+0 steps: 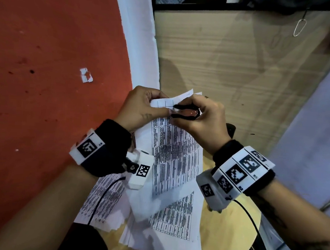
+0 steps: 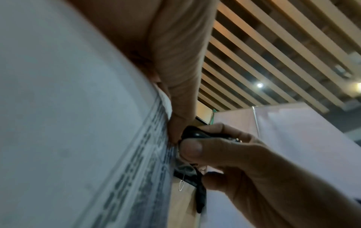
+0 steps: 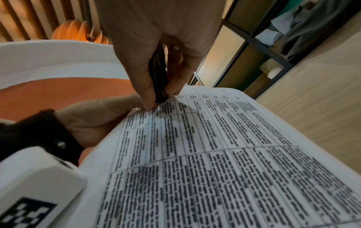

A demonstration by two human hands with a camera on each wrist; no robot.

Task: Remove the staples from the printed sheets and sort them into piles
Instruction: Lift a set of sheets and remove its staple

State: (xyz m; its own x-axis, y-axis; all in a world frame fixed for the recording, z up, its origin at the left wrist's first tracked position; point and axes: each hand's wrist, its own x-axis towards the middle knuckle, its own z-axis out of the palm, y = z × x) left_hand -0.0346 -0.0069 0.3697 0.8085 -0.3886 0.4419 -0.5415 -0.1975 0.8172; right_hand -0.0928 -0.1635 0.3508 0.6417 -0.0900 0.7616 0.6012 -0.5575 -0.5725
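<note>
A stapled set of printed sheets (image 1: 170,150) with dense tables is lifted off the round wooden table (image 1: 228,244). My left hand (image 1: 142,105) pinches its top corner between thumb and fingers. My right hand (image 1: 198,117) grips a black staple remover (image 1: 184,112), squeezed, with its claws at that same corner beside the left thumb. The remover (image 3: 159,80) shows between thumb and fingers above the sheets (image 3: 224,162) in the right wrist view. From the left wrist, the remover (image 2: 195,134) meets the paper edge (image 2: 136,154). The staple itself is hidden.
Two loose piles of printed sheets (image 1: 104,202) (image 1: 170,232) lie on the table under my wrists. A red wall with a white border (image 1: 47,58) stands left, a wooden panel (image 1: 233,61) ahead. A paper clip (image 1: 299,27) hangs at the upper right.
</note>
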